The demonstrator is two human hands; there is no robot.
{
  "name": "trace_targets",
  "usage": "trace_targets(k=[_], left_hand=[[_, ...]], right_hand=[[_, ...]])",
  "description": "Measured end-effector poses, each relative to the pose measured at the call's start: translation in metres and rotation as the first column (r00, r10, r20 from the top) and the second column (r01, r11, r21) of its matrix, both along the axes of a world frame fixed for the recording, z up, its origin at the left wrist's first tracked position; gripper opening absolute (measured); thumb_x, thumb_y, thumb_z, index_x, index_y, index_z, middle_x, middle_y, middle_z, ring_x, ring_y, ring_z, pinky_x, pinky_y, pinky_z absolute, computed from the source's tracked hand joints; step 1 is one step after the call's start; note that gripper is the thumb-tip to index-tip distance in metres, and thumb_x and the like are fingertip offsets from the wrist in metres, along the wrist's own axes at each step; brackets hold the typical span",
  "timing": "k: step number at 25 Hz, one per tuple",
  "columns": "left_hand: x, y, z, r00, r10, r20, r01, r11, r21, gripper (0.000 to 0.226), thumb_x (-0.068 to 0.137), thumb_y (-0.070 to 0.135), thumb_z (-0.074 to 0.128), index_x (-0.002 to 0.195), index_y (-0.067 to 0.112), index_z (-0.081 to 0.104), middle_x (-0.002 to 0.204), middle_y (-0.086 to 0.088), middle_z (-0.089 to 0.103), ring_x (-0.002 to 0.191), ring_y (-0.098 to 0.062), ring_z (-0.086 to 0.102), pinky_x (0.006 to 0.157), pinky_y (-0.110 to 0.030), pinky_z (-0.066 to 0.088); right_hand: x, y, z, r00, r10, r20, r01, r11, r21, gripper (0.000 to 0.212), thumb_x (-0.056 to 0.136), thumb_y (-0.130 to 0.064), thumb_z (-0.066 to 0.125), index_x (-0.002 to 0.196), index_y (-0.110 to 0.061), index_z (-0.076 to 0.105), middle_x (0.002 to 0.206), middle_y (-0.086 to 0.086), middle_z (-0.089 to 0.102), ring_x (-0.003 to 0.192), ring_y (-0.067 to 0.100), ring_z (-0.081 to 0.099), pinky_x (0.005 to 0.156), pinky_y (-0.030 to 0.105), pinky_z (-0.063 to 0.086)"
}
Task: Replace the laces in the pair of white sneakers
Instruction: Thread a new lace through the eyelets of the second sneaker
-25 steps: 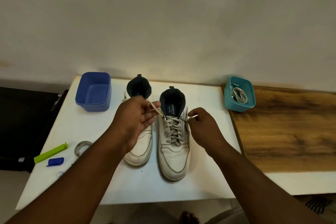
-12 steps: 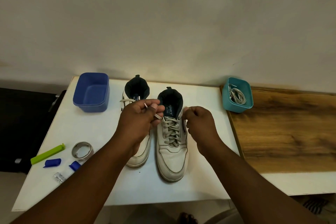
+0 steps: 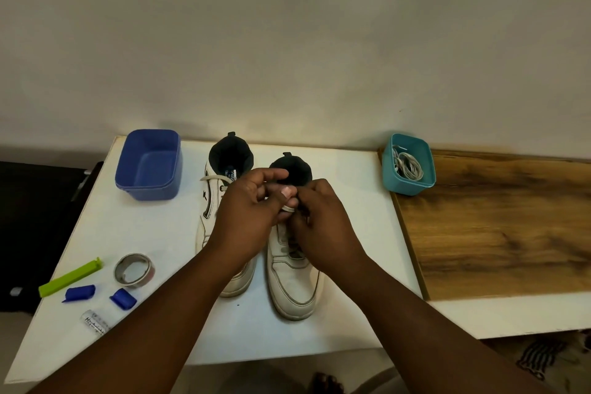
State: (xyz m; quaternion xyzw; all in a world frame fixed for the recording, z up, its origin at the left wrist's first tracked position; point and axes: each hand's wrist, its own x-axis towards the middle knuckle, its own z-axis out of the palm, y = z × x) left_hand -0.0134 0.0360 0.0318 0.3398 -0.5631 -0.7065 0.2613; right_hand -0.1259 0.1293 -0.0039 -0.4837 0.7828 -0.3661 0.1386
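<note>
The lace (image 3: 287,208) looks soft, thin and floppy, so I think it is best held close to its stiff tip. It is pale and flat, in the middle of the frame, above the right sneaker (image 3: 292,269). The left hand (image 3: 252,211) and the right hand (image 3: 319,217) both pinch it, beside the left sneaker (image 3: 220,198).

I see black handwriting-style print on the small clear tube (image 3: 93,323) at the table's near left; illegible to me. Blue tongue label inside the left sneaker (image 3: 231,173): unreadable too.
</note>
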Motion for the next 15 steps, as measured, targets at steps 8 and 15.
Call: trace_targets(k=[8,15], left_hand=[[-0.009,-0.008,0.005,0.995,0.096,-0.008,-0.096,0.988,-0.124,0.020,0.104,0.017,0.051,0.121,0.017,0.063,0.110,0.001,0.071,0.092,-0.012,0.073,0.075,-0.021,0.060],[-0.022,-0.013,-0.018,0.726,0.139,0.674,0.596,0.362,-0.717,0.049,0.092,0.026,0.062,0.135,0.048,0.054,0.159,0.010,0.033,0.142,-0.026,0.024,0.111,-0.046,0.020]], right_hand=[[-0.001,0.005,0.005,0.969,-0.095,0.228,0.125,0.985,-0.121,0.025,0.093,-0.010,0.066,0.094,-0.033,0.075,0.098,-0.006,0.060,0.089,0.007,0.060,0.072,0.023,0.051],[-0.001,0.009,0.008,0.892,-0.132,0.432,0.229,0.957,-0.180,0.013,0.092,-0.011,0.069,0.089,-0.024,0.071,0.100,0.002,0.064,0.076,0.008,0.062,0.072,0.024,0.051]])
